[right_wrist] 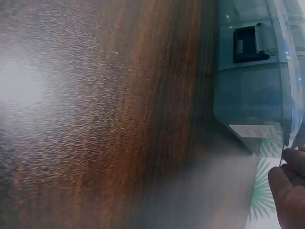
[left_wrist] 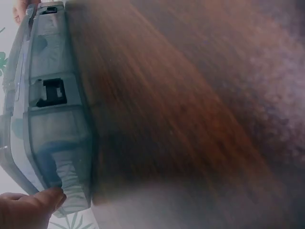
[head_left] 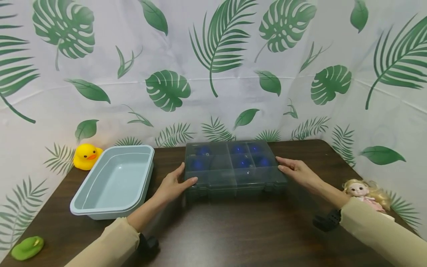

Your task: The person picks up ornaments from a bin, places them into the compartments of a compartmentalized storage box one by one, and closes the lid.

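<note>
A translucent grey-green compartment box (head_left: 213, 174) with a see-through lid sits on the table. Several blue round items (head_left: 245, 162) show through its lid, in separate compartments. At the box's left side, my left hand (head_left: 174, 184) grips it, thumb at the front corner and fingers along the side. My right hand (head_left: 297, 172) holds the opposite side near the lid's edge by thumb and fingers. Black latches show on the box's front in both wrist views, one latch (left_wrist: 52, 92) in the left wrist view and one latch (right_wrist: 249, 44) in the right.
To the left stands a pale blue plastic basin (head_left: 146, 178), a yellow rubber duck (head_left: 85, 157) behind it. A green toy (head_left: 28, 248) lies at the near left. On the right is a blond doll (head_left: 367, 196). A leaf-print cloth (head_left: 227, 111) hangs behind the dark wooden table (head_left: 233, 233).
</note>
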Motion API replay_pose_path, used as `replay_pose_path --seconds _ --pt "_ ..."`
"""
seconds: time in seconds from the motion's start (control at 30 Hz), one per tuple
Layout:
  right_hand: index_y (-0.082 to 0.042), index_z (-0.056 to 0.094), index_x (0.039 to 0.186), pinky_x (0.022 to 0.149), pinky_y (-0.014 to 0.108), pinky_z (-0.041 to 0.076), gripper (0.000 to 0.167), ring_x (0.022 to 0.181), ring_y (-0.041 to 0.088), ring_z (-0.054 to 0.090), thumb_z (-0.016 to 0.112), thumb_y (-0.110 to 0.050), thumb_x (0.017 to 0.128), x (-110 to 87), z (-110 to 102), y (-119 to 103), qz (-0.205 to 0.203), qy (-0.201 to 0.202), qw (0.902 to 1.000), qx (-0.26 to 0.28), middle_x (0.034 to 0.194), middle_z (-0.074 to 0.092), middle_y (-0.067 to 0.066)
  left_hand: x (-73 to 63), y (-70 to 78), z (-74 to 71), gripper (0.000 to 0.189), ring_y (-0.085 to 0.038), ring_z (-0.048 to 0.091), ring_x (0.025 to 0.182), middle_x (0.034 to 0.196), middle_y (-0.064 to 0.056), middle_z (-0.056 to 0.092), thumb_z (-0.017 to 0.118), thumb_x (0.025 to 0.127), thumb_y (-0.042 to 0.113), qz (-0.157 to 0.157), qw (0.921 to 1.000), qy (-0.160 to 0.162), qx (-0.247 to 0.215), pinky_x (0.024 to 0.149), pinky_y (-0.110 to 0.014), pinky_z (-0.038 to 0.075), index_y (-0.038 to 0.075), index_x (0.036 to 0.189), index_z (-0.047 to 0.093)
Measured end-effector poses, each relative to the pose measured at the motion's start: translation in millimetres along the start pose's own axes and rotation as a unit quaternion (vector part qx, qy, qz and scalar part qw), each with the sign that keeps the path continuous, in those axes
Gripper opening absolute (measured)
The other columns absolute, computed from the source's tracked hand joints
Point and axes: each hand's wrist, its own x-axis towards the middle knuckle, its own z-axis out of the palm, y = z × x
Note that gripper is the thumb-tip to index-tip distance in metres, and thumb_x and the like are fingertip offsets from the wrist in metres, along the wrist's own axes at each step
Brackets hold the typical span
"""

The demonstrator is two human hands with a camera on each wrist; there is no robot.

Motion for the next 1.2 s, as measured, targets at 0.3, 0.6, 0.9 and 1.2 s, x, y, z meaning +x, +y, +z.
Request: replay_pose_path --seconds 0.3,0.6,0.9,1.2 --pt "0.005 0.029 0.144 0.102 0.061 0.029 0.056 0.134 0.047 0.027 0.047 -0.024 0.1 2.8 6 0 -0.011 0.007 0.9999 -0.008 0.147 0.029 0.027 5.5 -3.7 13.2 0.085 -0.036 0.045 0.125 0.132 -0.027 0.05 0.067 0.087 0.033 -0.01 0.9988 0.046 0.013 0.102 -0.049 0.039 -0.002 0.147 0.019" --pt "0.006 0.032 0.142 0.098 0.054 0.037 0.051 0.131 0.043 0.035 0.047 -0.017 0.1 2.7 12 0 -0.041 0.03 0.998 -0.038 0.144 0.034 0.028 4.6 -5.8 23.0 0.089 -0.036 0.031 0.136 0.149 -0.024 0.028 0.071 0.084 0.034 -0.005 0.9969 0.076 0.021 0.105 -0.05 0.036 -0.005 0.146 0.021" --pt "0.006 0.033 0.142 0.098 0.052 0.036 0.051 0.131 0.042 0.035 0.046 -0.019 0.1 5.3 15 0 -0.047 0.036 0.9975 -0.039 0.144 0.035 0.026 -0.4 -8.6 28.5 0.09 -0.037 0.029 0.137 0.151 -0.022 0.025 0.07 0.084 0.033 -0.008 0.9957 0.092 0.008 0.107 -0.05 0.033 -0.004 0.147 0.018" --pt "0.006 0.053 0.128 0.078 0.014 0.05 0.038 0.105 0.014 0.062 0.053 -0.015 0.097 1.3 23 -21 -0.095 0.161 0.9816 -0.036 0.123 0.06 0.022 0.2 -6.9 29.3 0.087 -0.037 0.029 0.137 0.151 -0.023 0.024 0.068 0.087 0.032 0.013 0.9955 0.092 0.021 0.108 -0.051 0.031 -0.005 0.147 0.016"
